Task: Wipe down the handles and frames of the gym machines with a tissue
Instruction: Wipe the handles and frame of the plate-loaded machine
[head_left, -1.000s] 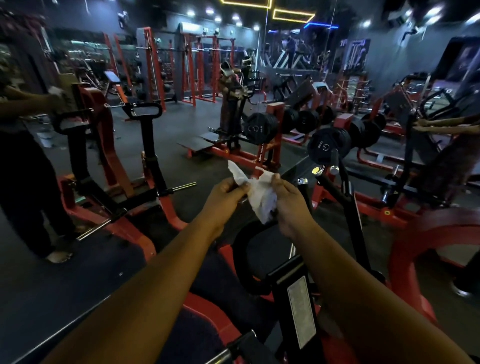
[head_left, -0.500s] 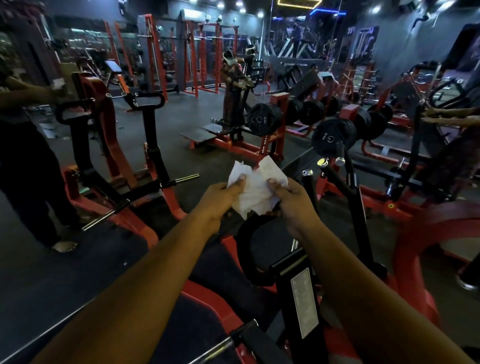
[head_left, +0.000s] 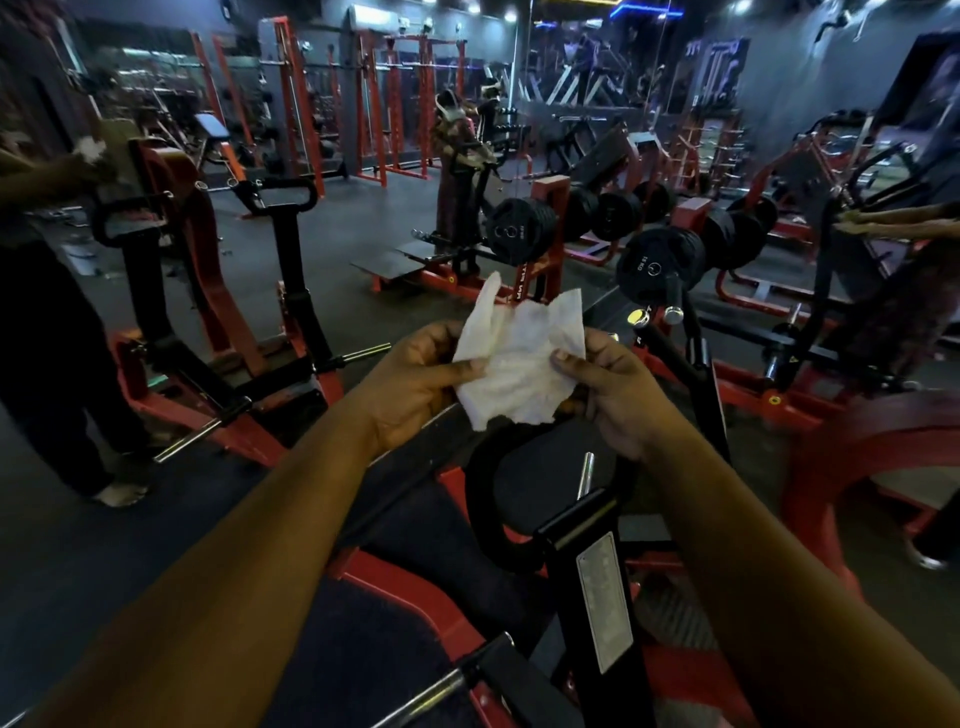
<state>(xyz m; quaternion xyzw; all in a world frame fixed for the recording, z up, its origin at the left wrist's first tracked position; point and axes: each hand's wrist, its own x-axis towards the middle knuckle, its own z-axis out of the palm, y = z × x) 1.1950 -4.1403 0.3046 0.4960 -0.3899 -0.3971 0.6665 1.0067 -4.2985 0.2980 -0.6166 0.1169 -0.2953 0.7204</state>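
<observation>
Left of the tissue (head_left: 519, 364), a second person's arm cut off at the frame edge, pressing a pale cloth (head_left: 85, 148) against a red machine (head_left: 171, 208); body in shadow, bare foot just visible below. Left hand (head_left: 415, 384) pinching the tissue's left edge between thumb and fingers. Tissue itself spread crumpled and thin between both hands, held in the air above the black loop handle (head_left: 480, 499), not touching it. Right hand (head_left: 613, 395) pinching the tissue's right edge, lower fingers curled behind the sheet and mostly hidden. Likely risk: tearing under opposing pulls, or wadding too small to cover the handle; a slipped pinch could drop it onto the dark floor. Right of the tissue, weight plates (head_left: 660, 265) readable, markings faint; farther right, another forearm (head_left: 904, 218) cropped by the frame. Nameplate (head_left: 605, 603) below the tissue blurred, unreadable. Background racks dim, detail lost.
</observation>
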